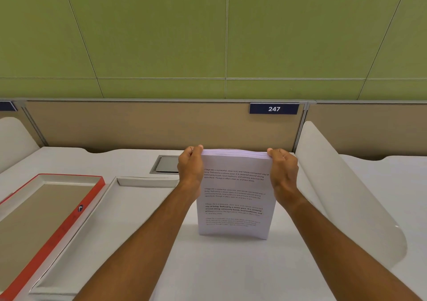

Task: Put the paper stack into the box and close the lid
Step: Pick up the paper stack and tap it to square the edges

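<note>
A thick stack of printed white paper [235, 199] stands upright on its bottom edge on the white desk, text facing me. My left hand [191, 168] grips its upper left corner and my right hand [283, 170] grips its upper right corner. To the left lies the open white box [111, 192], its inside bare, partly hidden by my left forearm. Beside it at the far left rests the lid [76, 215], upside down, with a red rim and a tan inner face.
A grey cable hatch [165, 164] is set into the desk [231, 266] behind the paper. White curved dividers stand at the right [346, 196] and far left [13, 134]. A tan partition with a "247" sign [274, 109] backs the desk.
</note>
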`<state>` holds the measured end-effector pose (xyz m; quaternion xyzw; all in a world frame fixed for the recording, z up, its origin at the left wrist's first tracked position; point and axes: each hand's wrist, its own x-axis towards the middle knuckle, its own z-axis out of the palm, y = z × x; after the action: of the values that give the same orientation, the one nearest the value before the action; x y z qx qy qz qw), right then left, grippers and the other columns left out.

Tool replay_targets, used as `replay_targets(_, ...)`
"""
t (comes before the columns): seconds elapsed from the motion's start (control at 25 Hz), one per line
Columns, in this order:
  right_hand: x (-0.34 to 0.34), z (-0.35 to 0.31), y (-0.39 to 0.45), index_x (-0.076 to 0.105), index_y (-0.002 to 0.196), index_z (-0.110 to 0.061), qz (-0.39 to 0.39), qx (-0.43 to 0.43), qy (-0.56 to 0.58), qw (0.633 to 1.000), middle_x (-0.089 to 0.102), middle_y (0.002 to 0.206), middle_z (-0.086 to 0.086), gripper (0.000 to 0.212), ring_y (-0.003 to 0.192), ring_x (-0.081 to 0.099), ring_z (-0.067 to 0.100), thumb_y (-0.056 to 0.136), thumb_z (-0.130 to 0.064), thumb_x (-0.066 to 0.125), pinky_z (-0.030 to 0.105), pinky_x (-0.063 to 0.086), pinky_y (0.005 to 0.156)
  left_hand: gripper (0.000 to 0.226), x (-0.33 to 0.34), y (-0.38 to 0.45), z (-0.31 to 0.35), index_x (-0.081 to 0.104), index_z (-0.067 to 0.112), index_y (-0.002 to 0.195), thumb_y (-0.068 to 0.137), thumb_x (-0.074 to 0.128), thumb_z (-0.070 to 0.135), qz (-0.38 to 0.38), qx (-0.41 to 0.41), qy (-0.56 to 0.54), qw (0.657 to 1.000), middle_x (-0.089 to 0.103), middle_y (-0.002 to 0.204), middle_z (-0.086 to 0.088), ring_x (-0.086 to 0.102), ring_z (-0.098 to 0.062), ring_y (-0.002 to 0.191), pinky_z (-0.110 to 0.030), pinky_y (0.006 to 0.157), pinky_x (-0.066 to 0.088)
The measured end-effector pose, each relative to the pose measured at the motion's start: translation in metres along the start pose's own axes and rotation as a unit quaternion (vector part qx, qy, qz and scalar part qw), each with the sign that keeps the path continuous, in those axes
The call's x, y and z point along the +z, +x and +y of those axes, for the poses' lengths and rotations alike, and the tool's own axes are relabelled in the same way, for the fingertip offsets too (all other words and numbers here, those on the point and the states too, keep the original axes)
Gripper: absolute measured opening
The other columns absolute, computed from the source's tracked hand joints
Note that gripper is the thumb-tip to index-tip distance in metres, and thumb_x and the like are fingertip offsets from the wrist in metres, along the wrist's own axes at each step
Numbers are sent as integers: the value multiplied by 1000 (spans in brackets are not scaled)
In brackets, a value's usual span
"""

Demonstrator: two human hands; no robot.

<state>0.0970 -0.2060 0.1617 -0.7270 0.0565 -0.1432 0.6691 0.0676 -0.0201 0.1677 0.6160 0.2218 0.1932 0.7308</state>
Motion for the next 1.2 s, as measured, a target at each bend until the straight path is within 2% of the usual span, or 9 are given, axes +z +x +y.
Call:
replay_targets(0.08, -1, -1, -1, 43, 63, -13, 4, -11, 10, 1000, 47, 62, 3, 30, 63, 48, 20, 83, -36, 49, 31, 35, 58, 26, -2, 2, 0, 44, 23, 65, 86, 53, 34, 2, -4, 4, 1000, 48, 69, -2, 44, -22, 69, -34, 63, 35)
replay_targets(0.16, -2, -1, -2, 44, 61, -13, -1, -13, 40, 999, 48, 59, 1, 35, 58, 47, 19, 79, -42, 48, 30, 34, 57, 29, -6, 3, 0, 55, 20, 71, 82, 55, 46, -32, -24, -18, 999, 56, 72, -4, 51, -24, 69, -32, 63, 40)
replay_targets(0.28, -1, 3, -1, 54, 75, 5, -45, -1, 56, 997, 59, 69, 11, 63, 62, 56, 24, 80, -57, 45, 33, 40, 61, 59, -14, -1, 0, 67, 12, 78, 88, 40, 63, -138, -46, -73, 987, 68, 73, -7, 64, -21, 66, -29, 62, 47)
replay_targets(0.36, -6, 8, 0, 52, 75, 5, -75, -22, 66, 995, 59, 70, 11, 61, 64, 55, 24, 82, -56, 47, 34, 40, 61, 52, -21, -1, -2, 63, 12, 70, 93, 40, 53, -165, 1, -96, 982, 62, 67, -5, 58, -16, 59, -29, 59, 42)
replay_targets(0.48, -24, 27, -2, 68, 94, -9, -172, -48, 86, 980, 71, 86, 5, 28, 73, 66, 18, 82, -31, 57, 27, 53, 61, 16, -38, 4, -14, 62, 9, 85, 75, 61, 21, -170, 76, -9, 983, 65, 77, -3, 59, -16, 70, -29, 67, 46)
replay_targets(0.6, -46, 56, -4, 68, 111, -16, -228, -42, 33, 972, 75, 103, 4, 31, 92, 72, 23, 80, -10, 66, 26, 60, 68, 29, -55, 5, -34, 64, 10, 106, 78, 69, 3, -159, 106, 166, 967, 71, 101, -5, 66, -23, 94, -37, 86, 58)
replay_targets(0.76, -54, 66, -2, 65, 118, -15, -220, -50, -57, 973, 73, 111, 5, 35, 99, 71, 26, 85, -5, 71, 35, 61, 83, 23, -60, 7, -40, 65, 12, 106, 84, 71, 5, -140, 136, 228, 954, 71, 104, -5, 67, -22, 95, -38, 90, 57)
replay_targets(0.92, -54, 65, 2, 64, 117, -18, -224, -68, -75, 969, 72, 107, 1, 36, 95, 70, 15, 84, -6, 72, 23, 61, 75, 22, -62, 10, -40, 66, 14, 103, 83, 72, 5, -145, 144, 237, 950, 72, 100, -3, 68, -19, 93, -32, 86, 57)
replay_targets(1.2, -59, 105, -3, 66, 120, -13, -258, -13, -86, 962, 75, 110, 0, 37, 101, 71, 21, 84, -7, 73, 37, 60, 87, 22, -72, 5, -72, 65, 11, 101, 82, 73, 5, -145, 97, 253, 952, 71, 97, -1, 67, -17, 92, -30, 88, 56)
